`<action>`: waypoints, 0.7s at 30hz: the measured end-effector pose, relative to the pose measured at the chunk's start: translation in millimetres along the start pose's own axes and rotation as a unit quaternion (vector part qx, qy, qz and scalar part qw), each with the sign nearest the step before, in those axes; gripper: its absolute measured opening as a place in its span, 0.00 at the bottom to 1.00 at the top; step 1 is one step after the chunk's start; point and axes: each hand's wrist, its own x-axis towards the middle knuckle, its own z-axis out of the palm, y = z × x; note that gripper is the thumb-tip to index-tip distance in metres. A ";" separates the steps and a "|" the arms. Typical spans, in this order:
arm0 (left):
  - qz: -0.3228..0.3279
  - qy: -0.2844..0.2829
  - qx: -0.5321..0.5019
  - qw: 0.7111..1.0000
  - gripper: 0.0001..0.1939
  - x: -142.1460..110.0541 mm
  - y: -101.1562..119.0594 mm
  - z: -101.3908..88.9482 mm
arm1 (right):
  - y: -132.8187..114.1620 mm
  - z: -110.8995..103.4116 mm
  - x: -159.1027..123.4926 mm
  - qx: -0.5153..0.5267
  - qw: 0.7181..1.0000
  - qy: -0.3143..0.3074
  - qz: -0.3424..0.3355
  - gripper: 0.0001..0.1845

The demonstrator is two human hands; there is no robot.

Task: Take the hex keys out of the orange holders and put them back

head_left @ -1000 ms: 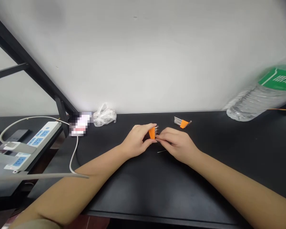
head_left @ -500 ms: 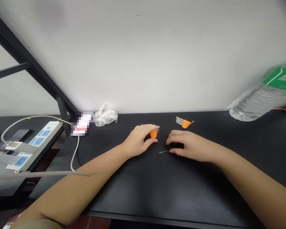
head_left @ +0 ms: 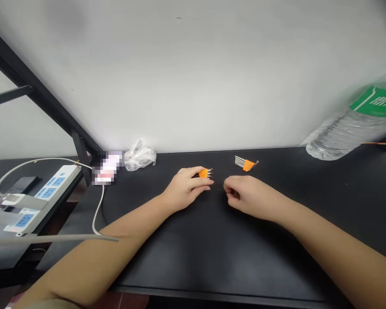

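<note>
Head view: we've got both bare hands over a matte black bench (head_left: 218,262). Left hand (head_left: 185,189): fingers (head_left: 196,181) curled and closed on a small orange plastic block (head_left: 203,173), with short bright metal pins (head_left: 209,173) fanning out of its right end. Right hand (head_left: 249,197) sits just right of that block, not touching it, with fingers (head_left: 230,191) pinched together, tips pointing left. A hairline metal pin (head_left: 220,189) lies just left of those fingertips, barely resolved; we cannot tell if it's gripped or lying on the bench.

A second orange block (head_left: 248,165) lies flat on the bench beyond the hands, well clear of both, with a comb-like row of parallel steel pins (head_left: 239,161) on its left side.

Far edge of the bench: a crumpled clear plastic bag (head_left: 140,156) beside a pixelated phone (head_left: 106,167). To the left, a white power strip (head_left: 58,184) with blue sockets and a round white cable (head_left: 98,214). Far right, a ribbed clear plastic water bottle (head_left: 344,133) with a green label (head_left: 375,101), blurred and tilted. Behind everything, a smooth white wall (head_left: 193,73) and a black steel frame bar (head_left: 41,96).
</note>
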 end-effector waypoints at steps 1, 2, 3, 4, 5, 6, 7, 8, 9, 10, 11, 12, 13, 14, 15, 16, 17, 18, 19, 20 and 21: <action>-0.003 -0.001 -0.007 1.000 0.14 0.5 0.9 -0.6 | 0.6 -0.3 0.1 0.027 0.999 0.017 0.004 0.07; -0.007 -0.005 -0.015 1.000 0.17 0.9 1.9 -1.2 | 0.8 -0.2 0.1 0.051 0.998 0.033 0.004 0.07; -0.013 -0.011 -0.024 1.000 0.21 1.4 2.9 -1.8 | 0.6 0.3 0.2 0.068 0.997 0.048 0.001 0.06; -0.020 -0.017 -0.031 0.999 0.25 1.8 3.8 -2.4 | 0.3 1.3 0.4 0.080 0.995 0.059 -0.005 0.06; -0.026 -0.021 -0.036 0.999 0.28 2.2 4.6 -3.0 | -0.2 2.5 0.8 0.087 0.994 0.067 -0.011 0.06; -0.030 -0.022 -0.040 0.999 0.29 2.5 5.3 -3.5 | -0.6 4.0 1.2 0.090 0.993 0.072 -0.017 0.06; -0.031 -0.021 -0.041 0.998 0.29 2.7 5.8 -4.0 | -0.8 5.6 1.7 0.090 0.993 0.075 -0.024 0.06; -0.031 -0.019 -0.041 0.999 0.29 2.8 6.2 -4.3 | -0.9 7.3 2.3 0.089 0.992 0.078 -0.030 0.06; -0.030 -0.018 -0.040 0.999 0.29 2.9 6.4 -4.6 | -0.6 8.9 2.8 0.088 0.992 0.081 -0.036 0.07; -0.029 -0.017 -0.040 0.999 0.29 3.0 6.5 -4.7 | -0.2 10.3 3.2 0.087 0.992 0.082 -0.041 0.07; -0.028 -0.018 -0.040 0.999 0.28 3.0 6.5 -4.7 | 0.3 11.5 3.6 0.087 0.992 0.082 -0.045 0.07; -0.028 -0.019 -0.040 0.999 0.28 3.0 6.4 -4.7 | 0.8 12.5 3.8 0.087 0.992 0.081 -0.048 0.07; -0.028 -0.019 -0.040 0.999 0.28 3.0 6.4 -4.6 | 1.3 13.2 3.8 0.086 0.992 0.081 -0.049 0.07; -0.029 -0.020 -0.040 0.999 0.28 3.1 6.3 -4.4 | 1.6 13.7 3.7 0.086 0.992 0.080 -0.050 0.07; -0.030 -0.021 -0.040 0.999 0.28 3.1 6.2 -4.3 | 1.7 13.9 3.5 0.085 0.992 0.080 -0.051 0.08; -0.031 -0.022 -0.040 0.998 0.27 3.2 6.2 -4.3 | 1.8 14.0 3.2 0.083 0.992 0.082 -0.052 0.08; -0.032 -0.024 -0.040 0.998 0.27 3.2 6.2 -4.2 | 1.7 13.9 2.8 0.079 0.992 0.083 -0.053 0.08; -0.033 -0.026 -0.039 0.998 0.28 3.3 6.3 -4.2 | 1.7 13.7 2.5 0.073 0.992 0.083 -0.054 0.08; -0.035 -0.029 -0.038 0.998 0.28 3.4 6.4 -4.1 | 1.7 13.5 2.2 0.065 0.993 0.084 -0.056 0.08; -0.037 -0.032 -0.037 0.998 0.28 3.5 6.5 -4.1 | 1.7 13.3 2.0 0.055 0.993 0.085 -0.058 0.08; -0.039 -0.036 -0.036 0.998 0.28 3.5 6.7 -4.0 | 1.9 13.2 1.7 0.043 0.994 0.086 -0.061 0.08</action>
